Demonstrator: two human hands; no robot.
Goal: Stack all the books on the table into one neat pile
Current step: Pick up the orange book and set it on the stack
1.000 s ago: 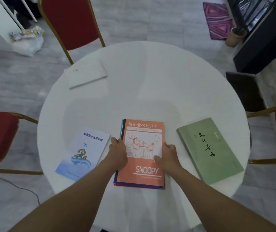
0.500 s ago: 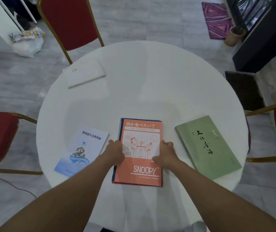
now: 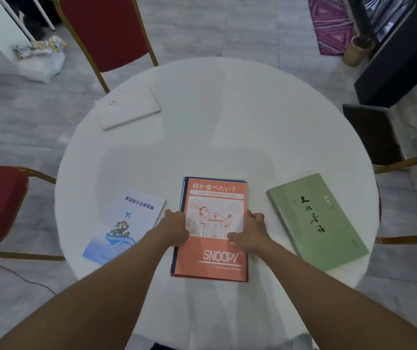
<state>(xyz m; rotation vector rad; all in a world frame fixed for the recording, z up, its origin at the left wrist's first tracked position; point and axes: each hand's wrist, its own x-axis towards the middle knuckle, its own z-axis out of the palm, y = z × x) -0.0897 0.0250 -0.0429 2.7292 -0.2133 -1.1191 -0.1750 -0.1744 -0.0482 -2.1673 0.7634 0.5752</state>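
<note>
Four places on the round white table (image 3: 227, 117) hold books, and the largest is the pile at the near middle: an orange Snoopy book (image 3: 215, 256) lying on at least one dark blue book (image 3: 177, 248) whose edges peep out along the left and far sides. Next in size is the green book (image 3: 316, 221) just to the right, then the pale blue booklet (image 3: 126, 223) to the left, then the white book (image 3: 129, 108) well apart at the far left. Smallest are the hands: the left hand (image 3: 176, 227) presses the pile's left edge and the right hand (image 3: 251, 229) its right edge, fingers curled against the sides, thumbs on the cover, squeezing rather than lifting. To do this squaring well, I would push both edges inward evenly until the blue margin vanishes, keeping the pile flat on the cloth so it doesn't skid, before fetching the next book.
</note>
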